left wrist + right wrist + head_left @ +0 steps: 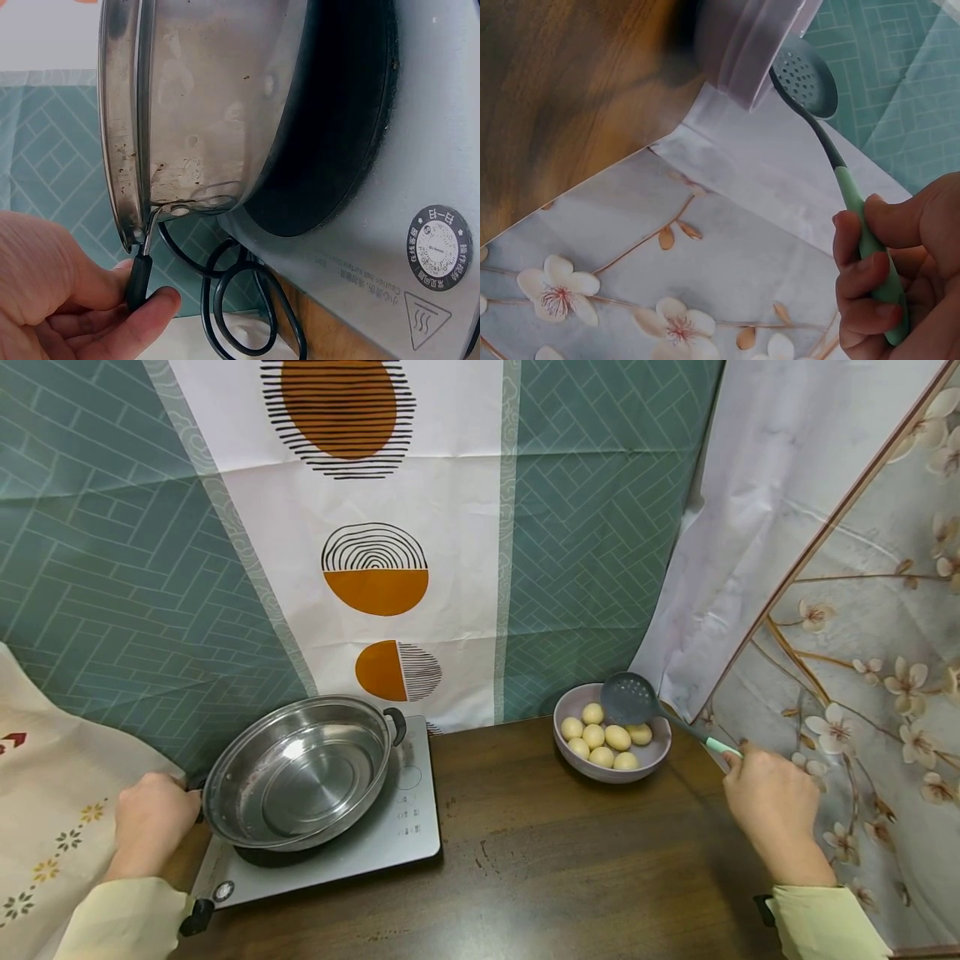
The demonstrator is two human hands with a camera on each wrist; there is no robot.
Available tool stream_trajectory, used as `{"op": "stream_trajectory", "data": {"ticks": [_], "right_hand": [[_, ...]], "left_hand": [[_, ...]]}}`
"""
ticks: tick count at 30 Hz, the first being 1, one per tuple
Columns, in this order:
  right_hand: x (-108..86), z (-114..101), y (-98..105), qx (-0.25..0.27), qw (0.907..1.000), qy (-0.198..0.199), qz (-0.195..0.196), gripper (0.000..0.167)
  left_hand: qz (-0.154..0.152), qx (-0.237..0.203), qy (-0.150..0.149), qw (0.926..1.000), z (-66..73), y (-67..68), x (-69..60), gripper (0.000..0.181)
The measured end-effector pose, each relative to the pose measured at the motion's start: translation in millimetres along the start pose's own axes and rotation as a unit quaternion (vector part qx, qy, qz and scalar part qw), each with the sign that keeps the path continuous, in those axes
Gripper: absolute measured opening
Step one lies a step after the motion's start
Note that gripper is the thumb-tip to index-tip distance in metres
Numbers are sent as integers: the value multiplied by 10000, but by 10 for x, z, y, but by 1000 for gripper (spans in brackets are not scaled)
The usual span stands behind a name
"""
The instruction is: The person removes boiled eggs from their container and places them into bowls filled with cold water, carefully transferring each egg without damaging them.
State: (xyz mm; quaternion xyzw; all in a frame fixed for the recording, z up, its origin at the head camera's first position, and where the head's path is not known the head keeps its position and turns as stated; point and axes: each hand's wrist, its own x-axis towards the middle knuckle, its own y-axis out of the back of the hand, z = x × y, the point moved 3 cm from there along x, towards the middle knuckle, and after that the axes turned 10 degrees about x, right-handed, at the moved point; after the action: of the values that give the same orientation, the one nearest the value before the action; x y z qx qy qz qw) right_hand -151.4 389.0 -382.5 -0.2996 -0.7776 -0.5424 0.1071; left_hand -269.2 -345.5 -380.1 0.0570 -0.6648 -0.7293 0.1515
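My left hand [153,817] grips the black side handle [139,282] of a wide steel pot [315,777], which stands on a flat induction cooker [408,827]. The pot's inside looks bare. At the right, my right hand [772,797] holds the mint-green handle [870,262] of a slotted spoon, its fingers curled round it. The spoon's dark perforated head [628,698] is over the back of a pinkish-grey bowl [572,706]. Several small pale-yellow balls [617,737] lie in that bowl; the spoon head hides part of its far rim.
A brown wooden table [525,827] carries cooker and bowl. Behind hangs a green and white patterned cloth [592,527], and a flowered sheet [870,693] lines the right side. A black cable [247,300] loops beside the cooker. Beige cloth [60,793] lies at the left.
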Motion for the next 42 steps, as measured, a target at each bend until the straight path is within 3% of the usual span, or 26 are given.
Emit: {"op": "stream_trajectory", "data": {"ticks": [7, 14, 24, 29, 33, 42], "right_hand": [[16, -25, -13, 352, 9970, -295, -628, 26], [14, -210, -90, 1269, 9764, -761, -1571, 45], [-109, -737, -371, 1801, 9545, -924, -2188, 36], [-225, -976, -572, 1955, 9498, -963, -2246, 29], [-353, -1090, -748, 2152, 9457, -1060, -2194, 27], [-614, -1193, -1112, 2560, 9230, -1614, -2376, 29]], "left_hand": [[92, -54, -138, 9998, 8, 7, -22, 35], [135, -98, -160, 9997, 23, 8, -40, 35], [85, -42, -119, 9999, -28, 4, -18, 33], [17, -191, -182, 9997, -4, -6, 2, 33], [-128, -262, -17, 9996, 16, -27, 14, 33], [-87, -116, 123, 9998, 12, -14, 18, 35]]}}
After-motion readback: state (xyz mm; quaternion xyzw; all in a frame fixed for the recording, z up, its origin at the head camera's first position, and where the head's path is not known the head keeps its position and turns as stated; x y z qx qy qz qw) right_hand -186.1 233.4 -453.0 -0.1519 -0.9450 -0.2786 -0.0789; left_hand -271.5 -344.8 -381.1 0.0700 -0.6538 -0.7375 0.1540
